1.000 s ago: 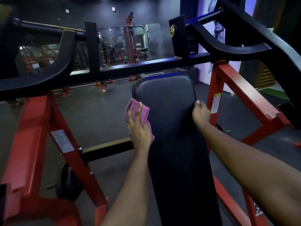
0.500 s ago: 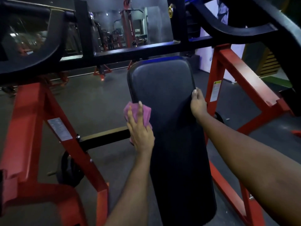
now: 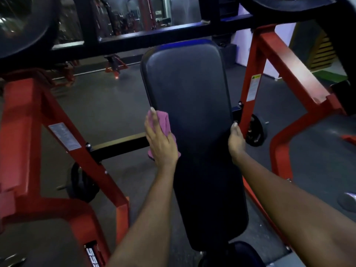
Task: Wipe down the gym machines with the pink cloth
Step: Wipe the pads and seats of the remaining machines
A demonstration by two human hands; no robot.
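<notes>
On pad (image 3: 188,93) left edge: cloth (image 3: 162,122) under left hand (image 3: 160,143); right hand (image 3: 236,139) round right edge.

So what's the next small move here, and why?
Probably slide the left hand and pink cloth down the left edge of the black pad: the cloth is pressed about midway along that edge, the stretch below lies bare, and the right hand holds the opposite edge.
</notes>
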